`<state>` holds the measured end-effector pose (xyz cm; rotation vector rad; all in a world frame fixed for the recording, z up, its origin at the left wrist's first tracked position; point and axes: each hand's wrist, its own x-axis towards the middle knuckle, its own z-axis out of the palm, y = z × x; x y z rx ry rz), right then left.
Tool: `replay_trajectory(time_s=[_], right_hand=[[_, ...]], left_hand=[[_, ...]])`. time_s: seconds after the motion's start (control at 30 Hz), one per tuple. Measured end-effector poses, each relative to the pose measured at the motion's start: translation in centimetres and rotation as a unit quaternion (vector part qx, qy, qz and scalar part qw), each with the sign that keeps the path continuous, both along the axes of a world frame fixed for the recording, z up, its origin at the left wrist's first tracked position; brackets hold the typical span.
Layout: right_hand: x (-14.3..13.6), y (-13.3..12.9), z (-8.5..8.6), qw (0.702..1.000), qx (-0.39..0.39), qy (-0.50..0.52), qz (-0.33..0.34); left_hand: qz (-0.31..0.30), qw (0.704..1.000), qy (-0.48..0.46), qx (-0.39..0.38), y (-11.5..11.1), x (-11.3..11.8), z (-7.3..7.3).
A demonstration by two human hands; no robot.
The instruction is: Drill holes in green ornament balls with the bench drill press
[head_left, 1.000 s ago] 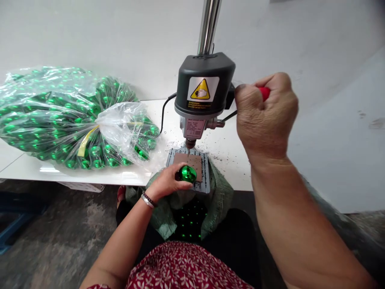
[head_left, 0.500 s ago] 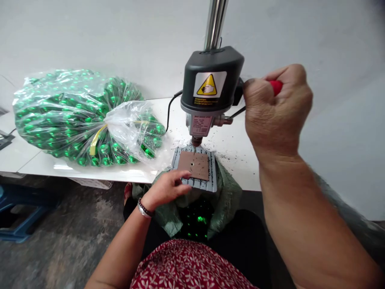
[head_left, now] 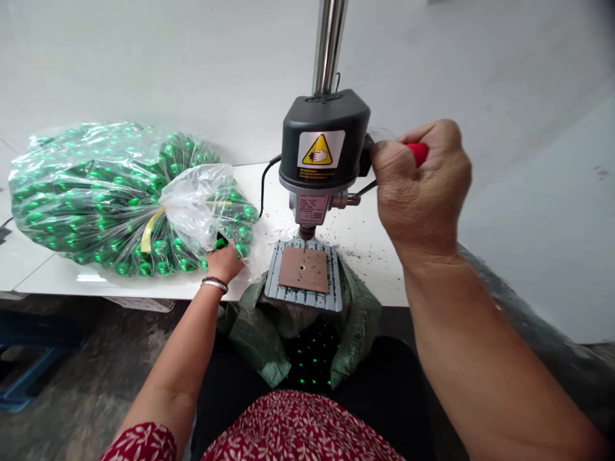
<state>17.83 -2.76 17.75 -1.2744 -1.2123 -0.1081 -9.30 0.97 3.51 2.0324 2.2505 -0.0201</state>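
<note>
My right hand (head_left: 423, 186) is closed round the red-knobbed lever (head_left: 417, 154) on the side of a small black drill press (head_left: 288, 137). My left hand (head_left: 225, 261) reaches to a clear plastic bag (head_left: 192, 186) packed with shiny green balls (head_left: 163, 266); its fingertips are hidden at the bag's front right corner. Under the drill bit (head_left: 305, 244) lies a brown square board (head_left: 314, 272) with a small hole in it, resting on the grey slotted base plate (head_left: 273, 285). Nothing stands on the board except dark shavings.
Dark shavings are strewn over the white table (head_left: 379, 262). A green woven sack (head_left: 360, 294) hangs open below the base plate, with green balls inside. A black cable (head_left: 263, 186) runs behind the drill press. At the lower left stands a blue stool (head_left: 36, 378).
My left hand has moved left from beside the brown board to the bag of green balls. My right hand stays on the lever. The whole view has shifted slightly.
</note>
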Motion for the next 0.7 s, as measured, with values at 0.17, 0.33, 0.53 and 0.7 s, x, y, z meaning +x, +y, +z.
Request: replay_trajectory(time_s=[0.17,0.33,0.53,0.7], right_hand=[[0.1,0.2,-0.4,0.999,0.044,-0.004,0.003],[0.1,0.1,-0.4,0.999,0.047,-0.008,0.005],[-0.1,0.1,-0.3,0.999,0.038,0.004,0.001],[-0.2,-0.3,0.1,1.0,0.021,0.017,0.006]], left_hand=[[-0.056,0.994,-0.056,0.074,-1.3,-0.3,-1.6],[0.069,0.937,-0.298,0.171,-4.8,-0.8,-1.1],[0.021,0.704,-0.709,0.035,-9.7,0.4,-1.3],[-0.004,0.607,-0.792,-0.072,-9.8,3.7,-1.4]])
